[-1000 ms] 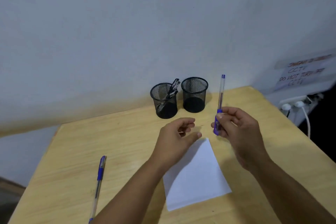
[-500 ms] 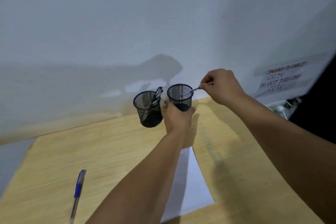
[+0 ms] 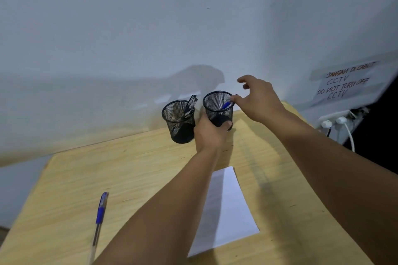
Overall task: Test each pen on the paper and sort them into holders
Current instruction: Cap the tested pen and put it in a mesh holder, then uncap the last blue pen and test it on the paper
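Two black mesh holders stand at the table's far edge by the wall. The left holder [image 3: 178,122] has dark pens [image 3: 190,105] in it. My left hand [image 3: 212,133] grips the base of the right holder [image 3: 218,103]. A blue pen [image 3: 226,105] leans inside that holder against its right rim. My right hand [image 3: 257,98] hovers just right of the rim with fingers spread, its thumb tip close to the pen's top. Another blue pen [image 3: 99,217] lies on the table at the near left. A white paper [image 3: 228,211] lies between my forearms.
The wooden table [image 3: 129,174] ends at the white wall behind the holders. A handwritten CCTV notice [image 3: 346,83] hangs on the wall at right, above a power strip [image 3: 336,121] with white plugs and a cable.
My right hand carried the blue pen from above the paper to the right holder and let go of it inside. My left hand reached forward and gripped that holder.
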A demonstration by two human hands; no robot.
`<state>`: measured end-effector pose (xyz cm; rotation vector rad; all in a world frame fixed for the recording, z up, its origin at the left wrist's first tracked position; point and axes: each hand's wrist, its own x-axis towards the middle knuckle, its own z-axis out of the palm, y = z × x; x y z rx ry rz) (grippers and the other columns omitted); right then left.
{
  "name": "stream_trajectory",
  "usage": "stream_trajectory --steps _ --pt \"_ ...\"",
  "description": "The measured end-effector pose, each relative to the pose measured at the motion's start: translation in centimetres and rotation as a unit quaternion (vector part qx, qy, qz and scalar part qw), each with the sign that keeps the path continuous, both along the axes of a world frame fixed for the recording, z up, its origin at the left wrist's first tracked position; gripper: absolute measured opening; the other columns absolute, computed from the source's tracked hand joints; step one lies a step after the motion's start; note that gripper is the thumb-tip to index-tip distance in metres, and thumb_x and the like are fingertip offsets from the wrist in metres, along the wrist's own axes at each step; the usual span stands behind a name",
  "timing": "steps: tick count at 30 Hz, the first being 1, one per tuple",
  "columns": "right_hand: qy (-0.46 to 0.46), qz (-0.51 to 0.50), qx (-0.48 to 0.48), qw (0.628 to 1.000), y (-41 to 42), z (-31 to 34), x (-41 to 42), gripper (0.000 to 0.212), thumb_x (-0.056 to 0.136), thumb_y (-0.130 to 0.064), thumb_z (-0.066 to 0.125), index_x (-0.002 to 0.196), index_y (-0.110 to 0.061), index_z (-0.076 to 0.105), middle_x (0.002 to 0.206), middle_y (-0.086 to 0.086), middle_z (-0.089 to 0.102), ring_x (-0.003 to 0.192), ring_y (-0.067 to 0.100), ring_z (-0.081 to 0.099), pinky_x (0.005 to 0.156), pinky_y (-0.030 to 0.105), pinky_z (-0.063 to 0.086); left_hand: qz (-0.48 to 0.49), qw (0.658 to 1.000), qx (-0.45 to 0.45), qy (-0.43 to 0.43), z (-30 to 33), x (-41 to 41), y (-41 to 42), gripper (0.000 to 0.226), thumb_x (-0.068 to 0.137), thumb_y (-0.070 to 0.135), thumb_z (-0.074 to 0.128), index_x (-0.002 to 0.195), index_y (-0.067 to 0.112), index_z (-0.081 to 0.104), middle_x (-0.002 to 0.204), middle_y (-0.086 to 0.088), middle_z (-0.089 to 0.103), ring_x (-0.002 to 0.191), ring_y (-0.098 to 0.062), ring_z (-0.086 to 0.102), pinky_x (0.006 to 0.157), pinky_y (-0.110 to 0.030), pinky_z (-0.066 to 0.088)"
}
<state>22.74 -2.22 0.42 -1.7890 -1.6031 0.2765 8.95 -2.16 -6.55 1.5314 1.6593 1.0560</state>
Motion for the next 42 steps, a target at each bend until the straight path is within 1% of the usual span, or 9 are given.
stream_trajectory --steps 5,7,11,17,22,29,32,37,42 --pt "0.071 -0.034 0.037 0.996 -4.0 -2.0 -1.0 0.037 0.09 -0.033 0.062 0.125 -0.023 0.053 0.116 -0.002 0.06 0.078 0.015 0.061 0.079 0.025 0.039 -0.07 0.997 0.01 0.022 0.0 -4.0 -3.4 0.057 0.081 0.033 0.077 0.134 0.026 0.058 0.112 0.007 0.069 0.105 -0.012 0.063 0.083 -0.023 0.044" --pt "0.091 -0.026 0.027 0.995 -5.6 -3.2 -2.0 0.029 0.089 -0.027 0.062 0.118 -0.023 0.056 0.108 -0.002 0.063 0.072 0.012 0.061 0.075 0.027 0.044 -0.068 0.998 0.008 0.014 0.1 -6.5 -4.6 0.053 0.082 0.031 0.078 0.131 0.023 0.061 0.12 0.004 0.068 0.11 -0.01 0.061 0.091 -0.024 0.046" --pt "0.129 0.027 -0.008 0.991 -7.9 -4.9 -5.8 0.017 0.087 -0.019 0.064 0.104 -0.019 0.063 0.092 -0.003 0.067 0.066 0.016 0.06 0.073 0.036 0.054 -0.056 0.998 -0.003 0.031 0.7 -12.5 -6.4 0.044 0.084 0.029 0.078 0.125 0.021 0.066 0.111 0.007 0.07 0.104 -0.007 0.063 0.087 -0.017 0.045" --pt "0.118 0.138 -0.082 0.98 -10.3 -5.4 -14.0 0.007 0.088 -0.019 0.064 0.093 -0.022 0.068 0.083 -0.009 0.066 0.069 0.011 0.061 0.064 0.028 0.052 -0.07 0.986 -0.036 0.149 1.4 -22.5 -7.9 0.03 0.09 0.016 0.069 0.12 0.022 0.069 0.115 0.007 0.07 0.105 -0.011 0.06 0.085 -0.021 0.041" --pt "0.063 0.288 -0.156 0.943 -13.0 -6.0 -21.7 0.016 0.089 -0.026 0.058 0.101 -0.029 0.069 0.085 -0.01 0.066 0.07 0.008 0.063 0.068 0.031 0.057 -0.116 0.955 -0.083 0.261 1.3 -29.2 -8.6 0.047 0.093 -0.002 0.051 0.128 0.025 0.063 0.136 0.004 0.059 0.124 -0.016 0.053 0.087 -0.021 0.038" --pt "-0.121 0.43 -0.106 0.888 -16.6 -7.0 -28.6 0.034 0.095 -0.045 0.048 0.126 -0.037 0.059 0.114 -0.004 0.058 0.109 0.019 0.051 0.089 0.036 0.047 -0.233 0.91 -0.066 0.336 0.3 -33.9 -10.1 0.044 0.085 -0.003 0.065 0.119 0.024 0.072 0.137 -0.009 0.059 0.123 -0.02 0.057 0.09 -0.018 0.039" --pt "-0.164 0.426 -0.088 0.885 -17.1 -7.6 -29.2 0.037 0.096 -0.049 0.046 0.125 -0.03 0.061 0.116 -0.003 0.054 0.108 0.02 0.05 0.088 0.035 0.046 -0.234 0.911 -0.017 0.338 0.4 -34.8 -10.9 0.032 0.086 0.001 0.068 0.11 0.02 0.077 0.121 -0.006 0.068 0.108 -0.017 0.063 0.086 -0.009 0.04" --pt "-0.138 0.411 -0.097 0.896 -16.8 -7.6 -27.6 0.02 0.095 -0.026 0.053 0.112 -0.024 0.063 0.105 -0.005 0.056 0.097 0.017 0.056 0.08 0.031 0.048 -0.179 0.932 -0.017 0.315 0.1 -35.6 -13.0 0.019 0.085 0.012 0.071 0.098 0.026 0.075 0.103 0.007 0.067 0.092 -0.013 0.063 0.084 -0.038 0.053" --pt "-0.074 0.372 -0.138 0.915 -16.2 -6.6 -23.4 0.028 0.087 -0.019 0.057 0.109 -0.035 0.054 0.095 -0.017 0.058 0.081 0.004 0.054 0.069 0.024 0.046 -0.168 0.964 -0.029 0.204 0.3 -33.9 -15.5 0.01 0.082 0.028 0.078 0.088 0.031 0.072 0.094 0.012 0.065 0.083 -0.005 0.058 0.073 -0.029 0.05"
